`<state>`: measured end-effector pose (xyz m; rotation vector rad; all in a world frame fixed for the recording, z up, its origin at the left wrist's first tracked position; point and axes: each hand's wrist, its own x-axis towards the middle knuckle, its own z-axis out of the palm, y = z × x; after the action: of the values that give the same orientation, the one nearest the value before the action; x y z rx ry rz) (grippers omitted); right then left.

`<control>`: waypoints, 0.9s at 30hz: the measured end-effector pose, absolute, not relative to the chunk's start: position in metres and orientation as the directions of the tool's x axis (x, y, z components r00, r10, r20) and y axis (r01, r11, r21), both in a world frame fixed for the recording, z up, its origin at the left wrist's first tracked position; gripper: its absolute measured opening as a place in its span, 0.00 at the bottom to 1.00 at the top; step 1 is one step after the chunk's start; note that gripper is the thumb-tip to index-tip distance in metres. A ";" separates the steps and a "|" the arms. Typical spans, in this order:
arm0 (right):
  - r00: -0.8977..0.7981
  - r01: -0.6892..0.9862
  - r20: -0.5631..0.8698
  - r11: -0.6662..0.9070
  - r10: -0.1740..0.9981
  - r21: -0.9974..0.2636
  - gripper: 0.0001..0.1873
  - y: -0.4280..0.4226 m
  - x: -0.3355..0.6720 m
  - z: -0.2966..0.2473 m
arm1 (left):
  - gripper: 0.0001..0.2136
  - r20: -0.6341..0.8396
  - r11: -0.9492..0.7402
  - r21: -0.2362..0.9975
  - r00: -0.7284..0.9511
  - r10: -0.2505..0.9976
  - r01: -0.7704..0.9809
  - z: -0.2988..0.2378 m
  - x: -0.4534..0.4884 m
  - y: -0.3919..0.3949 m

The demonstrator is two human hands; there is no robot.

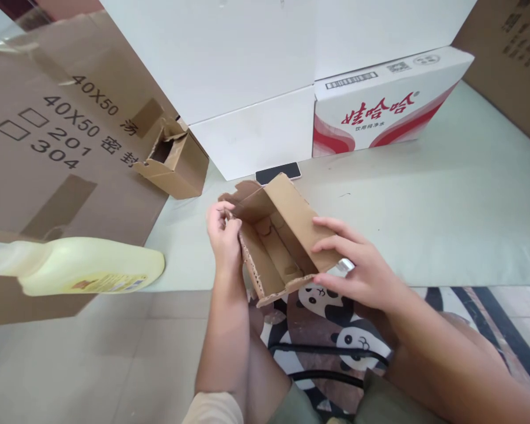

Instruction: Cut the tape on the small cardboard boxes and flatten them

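Head cam: two bare hands are holding a small open cardboard box (pixel 300 221) at the table's (pixel 424 229) near edge.
Left hand (pixel 224 232): it's pinching the box's ragged left side.
Right hand (pixel 357 265): it's gripping the right side, fingers spreading over the flap, thumb pressing near the corner.
Behind the box: a phone-like slab (pixel 278 172) is lying by the white cartons (pixel 256 138).
Off left: another little cardboard box (pixel 188 171) is sitting open.
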<state>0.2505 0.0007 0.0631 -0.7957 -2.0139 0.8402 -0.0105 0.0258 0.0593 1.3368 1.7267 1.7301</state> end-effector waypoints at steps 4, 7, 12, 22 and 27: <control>-0.294 0.332 0.459 0.540 0.838 -0.774 0.10 0.008 0.242 0.050 | 0.25 0.287 -0.325 0.946 -0.469 0.835 0.000 0.060 -0.018 0.025; -0.147 0.363 0.452 0.473 0.880 -0.803 0.22 0.011 0.238 0.039 | 0.25 0.263 -0.305 0.952 -0.417 0.870 -0.035 0.057 -0.025 0.023; -0.300 0.139 0.497 0.553 0.814 -0.822 0.33 0.008 0.233 0.034 | 0.25 0.318 -0.275 0.948 -0.400 0.860 0.163 0.041 -0.027 0.024; -0.492 -0.063 0.469 0.507 0.734 -0.860 0.11 0.010 0.231 0.030 | 0.14 0.410 -0.359 0.581 0.119 0.904 0.730 0.055 -0.020 0.014; -0.181 0.181 0.065 0.098 0.981 -0.979 0.15 0.018 0.236 0.021 | 0.12 0.399 -0.261 0.688 -0.052 0.915 0.677 0.050 -0.039 0.017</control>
<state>0.2358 0.0179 0.0211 -1.1970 -1.5186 1.1786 -0.0389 0.0175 0.0503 1.9445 1.7061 1.2135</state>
